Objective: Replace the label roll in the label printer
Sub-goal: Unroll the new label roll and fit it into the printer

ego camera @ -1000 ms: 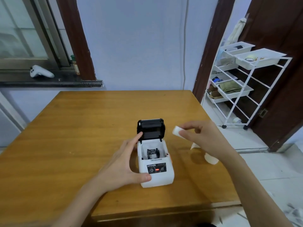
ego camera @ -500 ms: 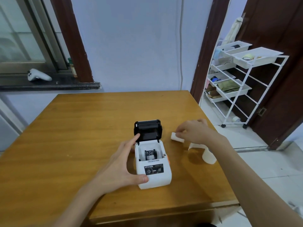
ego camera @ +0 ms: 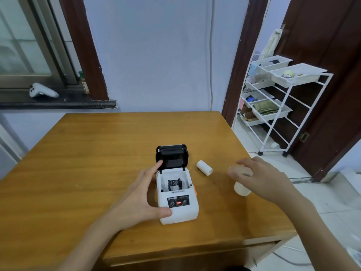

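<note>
On the wooden table [ego camera: 97, 163] in front of me, the white label printer [ego camera: 177, 202] sits with its black lid [ego camera: 172, 156] flipped up and the roll bay exposed. My left hand [ego camera: 140, 198] steadies it, thumb on the front corner and index finger on the lid's lower edge, fingers fairly straight. A small white label roll [ego camera: 204, 167] lies on its side just right of the lid, apart from both hands. My right hand [ego camera: 261, 178] hovers over a second white roll [ego camera: 241, 189]; I cannot tell whether it grips it
</note>
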